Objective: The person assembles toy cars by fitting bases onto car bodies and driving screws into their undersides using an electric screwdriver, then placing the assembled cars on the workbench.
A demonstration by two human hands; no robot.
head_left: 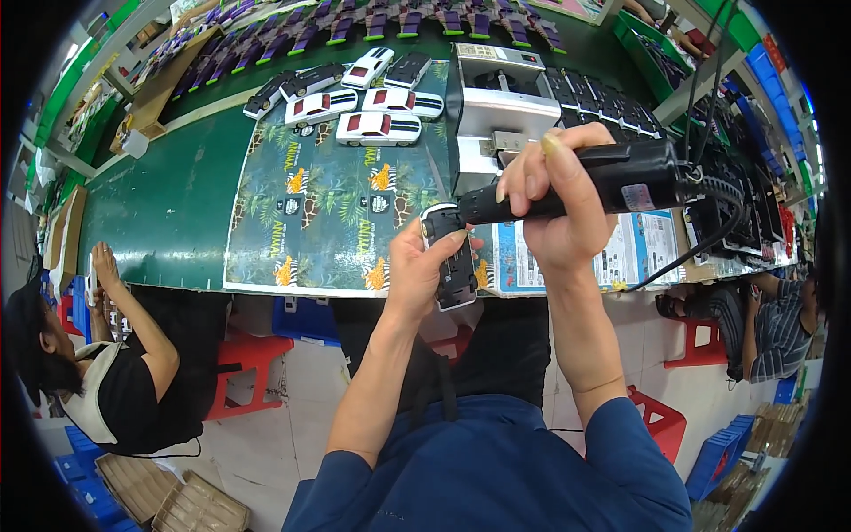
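Observation:
My left hand [417, 264] grips a toy car [457, 270] with its black underside turned toward me and a white rim of body showing. Wrapped around a black electric screwdriver [620, 177], my right hand [565, 186] holds the tool sideways. Its tip end meets the far end of the car's underside; the bit itself is hidden. Beyond my hands stands a silver metal box-shaped machine [505, 97] with a slanted front. Several white toy cars [379, 129] with dark stripes lie to its left, some upside down with black bases [312, 80] showing.
A patterned sheet [328, 222] covers the green table [168, 204]. Rows of black car bases [612, 106] lie right of the machine, purple toy parts [355, 27] along the back. A cable [722, 235] loops from the screwdriver. A co-worker [115, 372] sits at left, another person [780, 324] at right.

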